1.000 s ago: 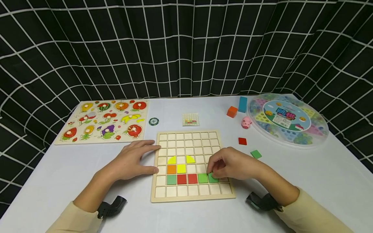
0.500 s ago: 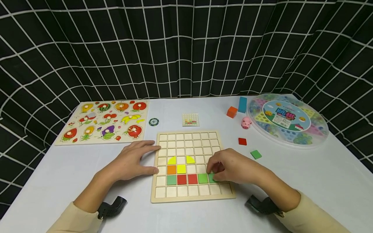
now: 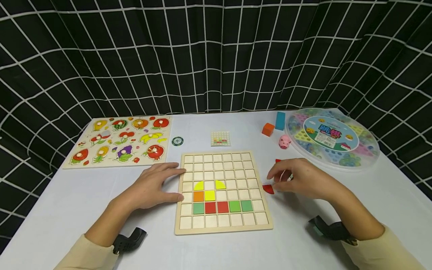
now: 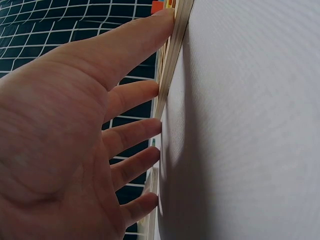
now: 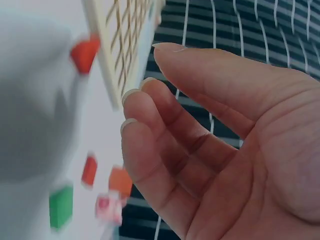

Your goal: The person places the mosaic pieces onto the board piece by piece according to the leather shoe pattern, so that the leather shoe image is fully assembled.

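A wooden grid board (image 3: 233, 220) lies mid-table, bearing yellow quarter-rounds (image 3: 220, 184), an orange square (image 3: 198, 196), a yellow square (image 3: 210, 195) and a row of red (image 3: 210, 207) and green (image 3: 247, 205) tiles. My left hand (image 3: 153, 187) rests at its left edge, fingers spread, thumb and fingertips right at the rim. Off the board's right side, my right hand (image 3: 303, 180) hovers with fingers loosely bent and nothing between them. Beside its thumb lies a red quarter-round piece (image 3: 268, 189). A red square (image 5: 89, 170) and a green square (image 5: 61, 206) show in the right wrist view; in the head view my hand mostly hides them.
A small pattern card (image 3: 221, 138) and a round chip (image 3: 177, 141) lie behind the board. Back left is a fruit puzzle board (image 3: 116, 140). To the back right stand an orange block (image 3: 268, 129), a blue block (image 3: 280, 120), a pink pig (image 3: 284, 141) and a round game box (image 3: 332, 138).
My right hand has let go of the green tile in the board's coloured row and moved right, off the board. The red quarter-round, hidden before, now shows. My left hand has stayed put.
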The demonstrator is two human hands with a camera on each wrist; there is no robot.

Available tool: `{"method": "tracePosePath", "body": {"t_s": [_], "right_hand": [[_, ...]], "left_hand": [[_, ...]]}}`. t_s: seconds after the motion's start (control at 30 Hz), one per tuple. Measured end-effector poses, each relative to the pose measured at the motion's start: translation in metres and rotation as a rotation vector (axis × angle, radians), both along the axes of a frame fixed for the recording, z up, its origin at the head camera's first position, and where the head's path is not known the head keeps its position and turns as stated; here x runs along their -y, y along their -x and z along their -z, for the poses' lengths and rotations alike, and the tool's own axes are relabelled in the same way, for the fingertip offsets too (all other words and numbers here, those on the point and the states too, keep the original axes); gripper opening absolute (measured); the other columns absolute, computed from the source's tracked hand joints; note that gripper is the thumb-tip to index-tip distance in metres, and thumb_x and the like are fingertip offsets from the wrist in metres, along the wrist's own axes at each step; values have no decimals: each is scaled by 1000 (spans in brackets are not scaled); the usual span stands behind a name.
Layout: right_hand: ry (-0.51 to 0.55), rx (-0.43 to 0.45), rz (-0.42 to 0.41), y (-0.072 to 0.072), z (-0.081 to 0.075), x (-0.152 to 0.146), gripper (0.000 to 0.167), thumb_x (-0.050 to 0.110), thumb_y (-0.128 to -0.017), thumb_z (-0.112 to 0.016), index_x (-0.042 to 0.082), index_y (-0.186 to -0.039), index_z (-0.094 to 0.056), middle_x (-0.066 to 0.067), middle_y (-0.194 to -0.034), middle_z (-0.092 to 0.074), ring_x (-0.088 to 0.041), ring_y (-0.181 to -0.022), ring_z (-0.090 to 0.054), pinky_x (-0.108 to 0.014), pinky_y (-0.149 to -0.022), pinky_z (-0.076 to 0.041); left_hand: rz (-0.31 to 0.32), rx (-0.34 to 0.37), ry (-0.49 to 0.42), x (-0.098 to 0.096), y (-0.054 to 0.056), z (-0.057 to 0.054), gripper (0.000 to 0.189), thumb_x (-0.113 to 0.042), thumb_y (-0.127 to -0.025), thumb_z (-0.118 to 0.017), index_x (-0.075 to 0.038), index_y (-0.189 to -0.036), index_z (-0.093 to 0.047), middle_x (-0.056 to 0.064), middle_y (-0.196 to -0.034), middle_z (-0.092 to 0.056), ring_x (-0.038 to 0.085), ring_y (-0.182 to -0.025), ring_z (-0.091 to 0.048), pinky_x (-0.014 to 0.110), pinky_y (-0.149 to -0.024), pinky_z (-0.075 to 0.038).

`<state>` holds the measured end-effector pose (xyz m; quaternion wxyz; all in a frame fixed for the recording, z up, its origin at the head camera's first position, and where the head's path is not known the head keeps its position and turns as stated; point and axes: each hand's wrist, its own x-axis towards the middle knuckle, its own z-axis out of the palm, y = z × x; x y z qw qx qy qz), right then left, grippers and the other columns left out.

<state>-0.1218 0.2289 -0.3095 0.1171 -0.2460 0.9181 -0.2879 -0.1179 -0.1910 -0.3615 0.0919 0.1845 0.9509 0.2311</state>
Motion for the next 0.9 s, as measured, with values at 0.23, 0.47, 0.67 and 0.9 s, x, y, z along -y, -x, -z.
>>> {"method": "tracePosePath", "body": {"t_s": [0.23, 0.47, 0.67, 0.9], "right_hand": [[-90, 16, 99, 11, -1, -35, 26, 12, -85, -84, 14, -110, -78, 2, -99, -73, -15, -89, -60, -23, -69, -53], [-138, 102, 158, 21, 7, -51, 31, 14, -85, -84, 12, -115, -77, -3, -110, -74, -19, -94, -59, -25, -67, -53], [-179, 138, 183, 28, 17, -53, 32, 10, -83, -83, 10, -114, -76, -3, -106, -71, -22, -93, -57, -29, -69, -54], [-215, 130, 177, 34, 21, -53, 25, 11, -81, -86, 12, -102, -72, -4, -99, -67, -22, -91, -58, -31, -72, -55]], "left_hand": [[-7, 3, 1, 0, -1, 0, 75, -52, -82, -82, -27, -148, -58, 8, -160, -45, 39, -151, -34, 68, -119, -26], [-4, 2, -2, 0, 0, 0, 75, -53, -81, -82, -27, -147, -58, 9, -160, -46, 40, -150, -34, 69, -119, -25], [-11, 8, -5, 0, 0, 2, 75, -51, -81, -83, -27, -148, -58, 8, -161, -45, 38, -151, -33, 68, -120, -25], [-7, 4, -3, 0, 0, 4, 75, -50, -81, -83, -28, -149, -57, 7, -161, -45, 38, -151, -33, 68, -120, -25]]}}
